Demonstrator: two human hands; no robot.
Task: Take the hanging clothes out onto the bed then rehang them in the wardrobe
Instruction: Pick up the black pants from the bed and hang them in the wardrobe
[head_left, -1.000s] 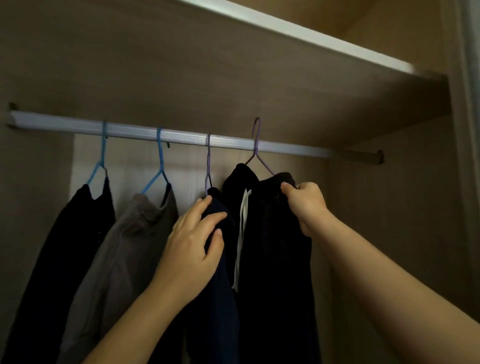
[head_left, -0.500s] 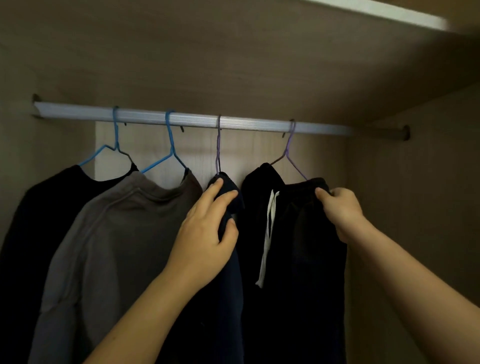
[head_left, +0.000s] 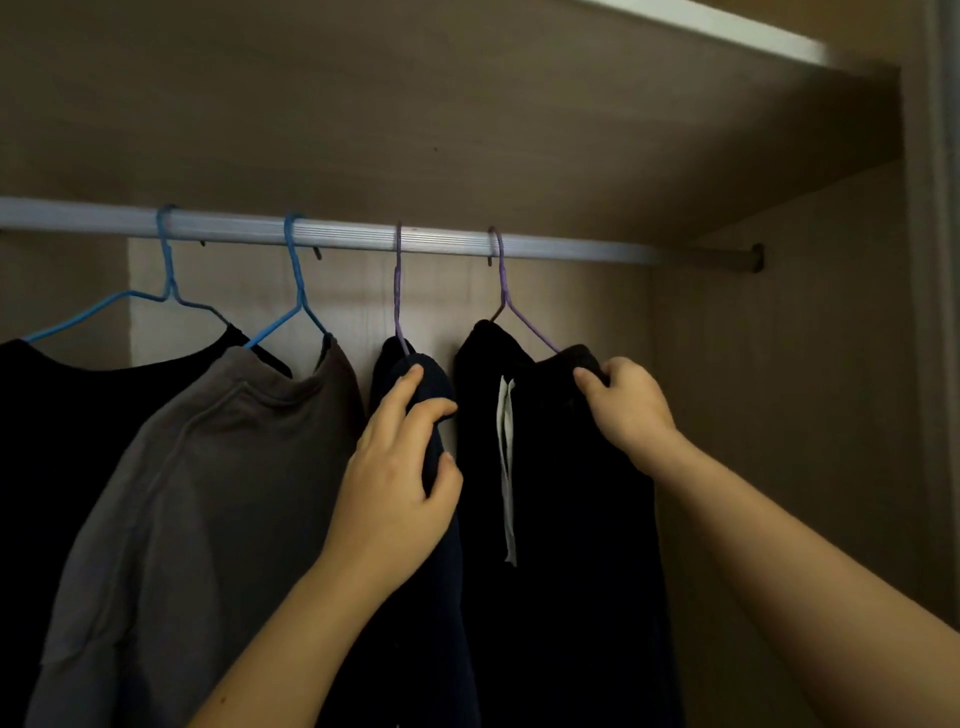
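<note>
Nearest, your left hand (head_left: 400, 483) curls round the top of the navy garment (head_left: 436, 613), fingers (head_left: 410, 382) over its shoulder and thumb pressed into the cloth lower down. Your right hand (head_left: 628, 410) pinches the waistband corner of the black trousers (head_left: 566, 519), its fingers tightly curled on the fabric. Between your two sets of fingers a white drawstring (head_left: 506, 467) hangs down the trousers' front. Left of your left fingers hangs a grey top (head_left: 208, 493) on a blue hanger (head_left: 298, 291), and a black top (head_left: 62, 415) beyond it. Above your right fingers a purple hanger (head_left: 503, 291) rises to the rail (head_left: 571, 248); a second purple hanger (head_left: 398, 296) climbs above your left fingers. Both are hooked over the rail, under the shelf (head_left: 467, 104).
</note>
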